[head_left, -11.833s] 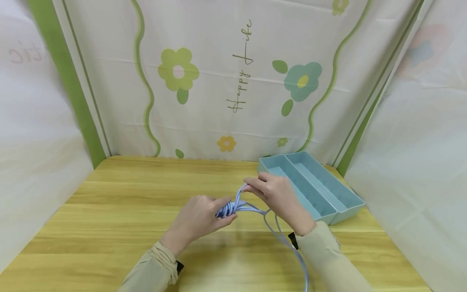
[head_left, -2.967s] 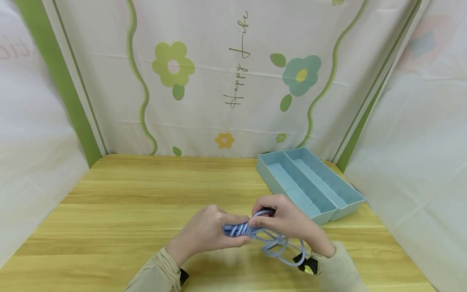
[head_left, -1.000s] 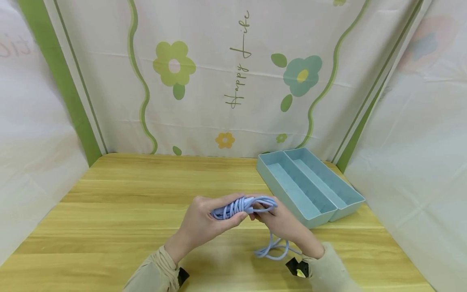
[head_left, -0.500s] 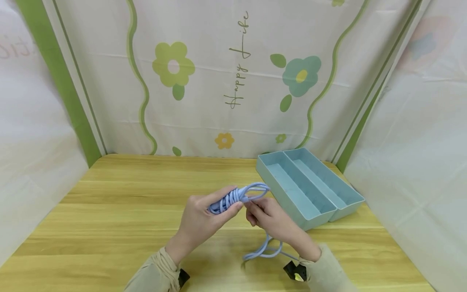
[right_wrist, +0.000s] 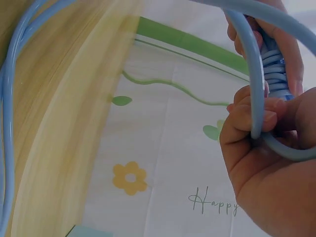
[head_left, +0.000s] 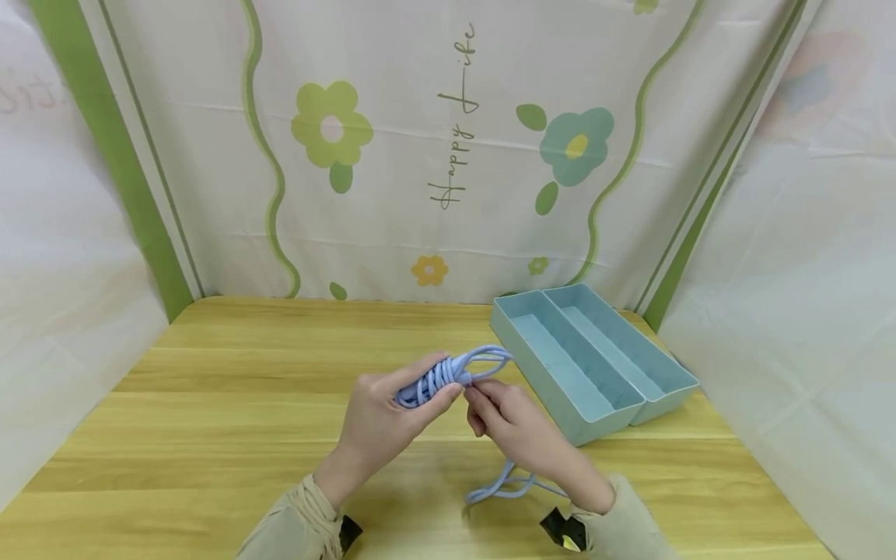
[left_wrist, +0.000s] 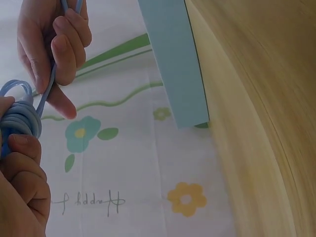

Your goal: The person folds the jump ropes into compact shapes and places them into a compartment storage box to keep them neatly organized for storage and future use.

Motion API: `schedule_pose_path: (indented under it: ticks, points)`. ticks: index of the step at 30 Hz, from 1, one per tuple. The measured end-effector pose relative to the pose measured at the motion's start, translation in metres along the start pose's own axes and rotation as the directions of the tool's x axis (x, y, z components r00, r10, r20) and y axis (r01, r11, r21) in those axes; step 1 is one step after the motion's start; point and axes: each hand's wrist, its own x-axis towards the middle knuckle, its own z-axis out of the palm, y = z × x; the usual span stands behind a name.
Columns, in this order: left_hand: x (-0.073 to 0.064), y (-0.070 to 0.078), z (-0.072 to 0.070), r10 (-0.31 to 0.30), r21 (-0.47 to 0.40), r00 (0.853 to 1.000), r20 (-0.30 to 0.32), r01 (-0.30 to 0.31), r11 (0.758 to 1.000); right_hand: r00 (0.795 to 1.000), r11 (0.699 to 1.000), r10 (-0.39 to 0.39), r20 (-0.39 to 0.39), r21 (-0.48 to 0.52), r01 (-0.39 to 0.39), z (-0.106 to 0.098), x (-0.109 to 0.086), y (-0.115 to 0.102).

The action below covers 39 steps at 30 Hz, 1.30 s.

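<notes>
In the head view, a light blue cable [head_left: 437,379] is wound into a tight bundle, its turns wrapped round the middle. My left hand [head_left: 381,416] grips this bundle between thumb and fingers, above the table. Open loops stick out of the bundle's right end. Just below them my right hand [head_left: 518,424] pinches the running strand with curled fingers. In the left wrist view that strand [left_wrist: 47,91] runs taut from the coils into the right hand. The right wrist view shows cable [right_wrist: 256,74] passing through the curled right fingers. A slack tail [head_left: 500,490] hangs below the right hand.
Two long light blue trays [head_left: 584,416] stand side by side at the right of the wooden table [head_left: 280,365], close beyond the right hand. A white flowered curtain [head_left: 392,218] closes off the back, with white cloth along both sides.
Over the earlier frames, more cable has been wrapped round the bundle and the tail has shortened. In the last second, the bundle tilted up leftward while the right hand came from behind to below the loops.
</notes>
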Motion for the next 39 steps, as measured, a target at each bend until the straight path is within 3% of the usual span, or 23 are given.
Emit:
schedule_pose_path:
  ticks: [5,12,20,25,32,39]
  points:
    - [-0.001,0.0,-0.001,-0.038,-0.006,0.999,-0.014,0.038,0.999,0.999,0.999,0.01,-0.042,0.031,-0.008,0.005,0.001,0.001]
    - [0.0,0.002,-0.001,-0.066,-0.018,0.997,-0.031,0.066,0.998,0.997,0.999,-0.047,-0.063,0.002,0.047,0.014,0.0,-0.006]
    - [0.003,0.002,-0.004,-0.077,-0.017,0.994,-0.074,0.076,0.997,0.998,0.994,0.046,-0.042,0.096,-0.042,0.019,-0.003,-0.008]
    - [0.003,0.001,-0.003,-0.057,0.001,0.995,-0.076,0.058,0.998,0.997,0.998,0.026,-0.075,0.064,-0.021,0.02,-0.004,-0.007]
    - [0.001,0.0,-0.002,-0.085,0.038,0.993,-0.077,0.088,0.995,0.997,0.999,-0.027,-0.07,-0.034,0.024,0.024,-0.004,-0.01]
    - [0.001,-0.001,-0.004,-0.1,0.1,0.988,-0.114,0.112,0.989,0.995,1.0,-0.016,-0.103,0.002,0.016,0.026,-0.005,-0.012]
